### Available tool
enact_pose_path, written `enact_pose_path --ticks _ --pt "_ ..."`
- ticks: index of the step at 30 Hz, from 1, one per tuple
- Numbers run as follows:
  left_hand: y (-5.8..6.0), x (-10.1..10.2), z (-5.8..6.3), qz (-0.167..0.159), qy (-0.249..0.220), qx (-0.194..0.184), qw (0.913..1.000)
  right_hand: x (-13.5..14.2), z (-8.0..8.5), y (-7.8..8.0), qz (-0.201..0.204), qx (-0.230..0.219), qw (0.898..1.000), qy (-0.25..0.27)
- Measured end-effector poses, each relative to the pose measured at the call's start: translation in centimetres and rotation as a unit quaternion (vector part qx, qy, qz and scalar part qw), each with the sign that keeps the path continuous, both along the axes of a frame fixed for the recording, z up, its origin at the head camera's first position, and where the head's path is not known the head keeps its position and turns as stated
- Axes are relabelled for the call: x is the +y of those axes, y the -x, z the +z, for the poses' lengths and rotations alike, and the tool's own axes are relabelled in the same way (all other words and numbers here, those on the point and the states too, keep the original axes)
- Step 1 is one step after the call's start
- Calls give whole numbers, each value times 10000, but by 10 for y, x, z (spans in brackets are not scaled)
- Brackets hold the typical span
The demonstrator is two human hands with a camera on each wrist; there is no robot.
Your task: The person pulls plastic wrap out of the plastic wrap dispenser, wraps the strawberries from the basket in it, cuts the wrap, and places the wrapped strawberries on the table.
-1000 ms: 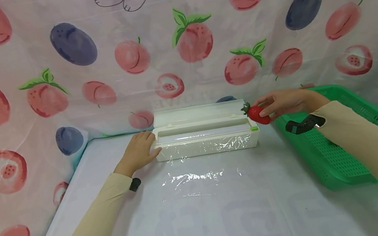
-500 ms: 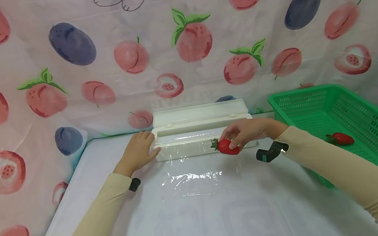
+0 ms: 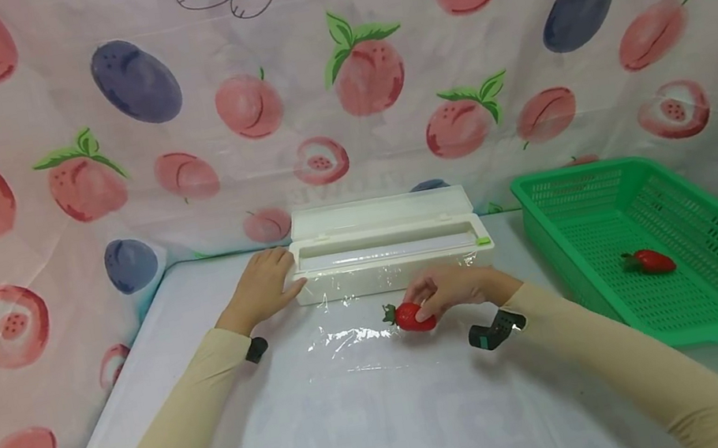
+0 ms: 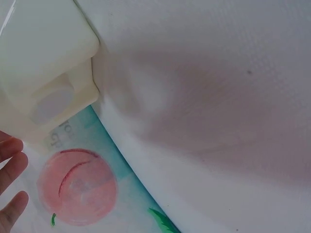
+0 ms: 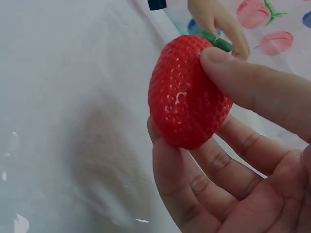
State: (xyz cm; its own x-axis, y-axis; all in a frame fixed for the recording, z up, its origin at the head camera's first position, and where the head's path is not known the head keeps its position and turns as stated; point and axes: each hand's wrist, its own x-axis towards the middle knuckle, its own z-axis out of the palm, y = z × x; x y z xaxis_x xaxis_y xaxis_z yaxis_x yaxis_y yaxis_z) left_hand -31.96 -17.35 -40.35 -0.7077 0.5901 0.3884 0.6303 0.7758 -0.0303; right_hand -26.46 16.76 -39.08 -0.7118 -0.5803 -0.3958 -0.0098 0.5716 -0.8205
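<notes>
A red strawberry (image 3: pixel 413 317) with a green leafy top is pinched between the thumb and fingers of my right hand (image 3: pixel 453 290). It appears just above a sheet of clear plastic wrap (image 3: pixel 359 344) on the table. The right wrist view shows the strawberry (image 5: pixel 187 94) close up, thumb on one side and fingers behind. At the left end of the white cling film dispenser (image 3: pixel 341 285) rests my left hand (image 3: pixel 260 288), its fingers fairly straight. The dispenser's lid (image 3: pixel 379 212) stands raised at the back. In the left wrist view only some fingertips (image 4: pixel 14 167) show beside the dispenser's end (image 4: pixel 53 63).
On the right stands a green plastic basket (image 3: pixel 647 345) with another strawberry (image 3: pixel 652 261) lying in it. A bright green slider (image 3: pixel 483 240) sits at the dispenser's right end. Behind the white table (image 3: pixel 369 446) hangs a fruit-patterned cloth (image 3: pixel 302 66).
My right hand has carried the strawberry from beside the basket leftward and toward me, to a spot over the plastic wrap. The left hand has stayed at the dispenser.
</notes>
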Motion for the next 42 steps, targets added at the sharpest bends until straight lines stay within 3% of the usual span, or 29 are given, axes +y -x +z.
enact_pose_path --ticks 4,14,20,28,42 --pt "0 0 0 26 4 -34 10000 -3 -9 -4 -19 367 9992 -181" --pt "0 0 2 20 -45 -9 10000 -12 -20 -9 10 673 9975 -227" --pt "0 0 2 4 -36 14 10000 -16 -23 -10 5 885 9947 -526" --pt "0 0 2 51 -44 -47 10000 -16 -21 -13 50 937 9923 -808" --pt "0 0 -1 22 -87 -33 10000 -9 -24 -15 95 988 9922 -748"
